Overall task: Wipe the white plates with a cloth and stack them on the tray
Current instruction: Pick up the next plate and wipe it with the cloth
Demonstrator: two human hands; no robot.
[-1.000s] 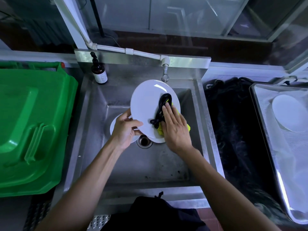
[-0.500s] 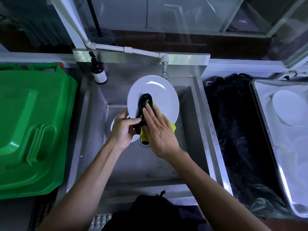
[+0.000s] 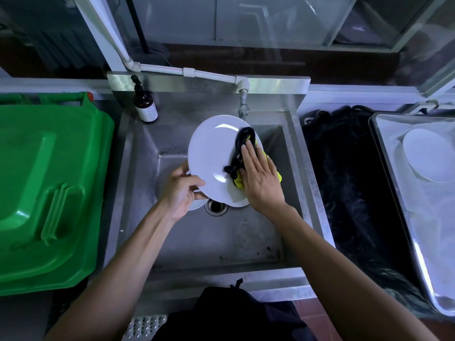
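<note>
Left hand (image 3: pixel 181 190) is gripping the near-left rim of the white plate (image 3: pixel 214 153), thumb curled over the top face, fingers underneath. Plate is being held tilted above the sink (image 3: pixel 246 242), face toward the camera, far edge just below the tap (image 3: pixel 243 108).

Right hand (image 3: pixel 259 178) is lying flat, fingers straight, pressing the cloth (image 3: pixel 242 156) against the plate's right half. Cloth is yellow with a black part bunched toward the far rim.

A second plate (image 3: pixel 195 205) is sitting in the basin under the held one; mostly hidden, so possibly more than one.

Key relation: the tray (image 3: pixel 384 153) is lying well to the right, past the dark mat (image 3: pixel 344 180), with one stacked plate (image 3: pixel 428 156) already on it. Right hand is the nearer to the tray, but the plate is held by the left.

Judgement: transfer will need either a cross-body reach by the left hand or a handover to the right.
</note>
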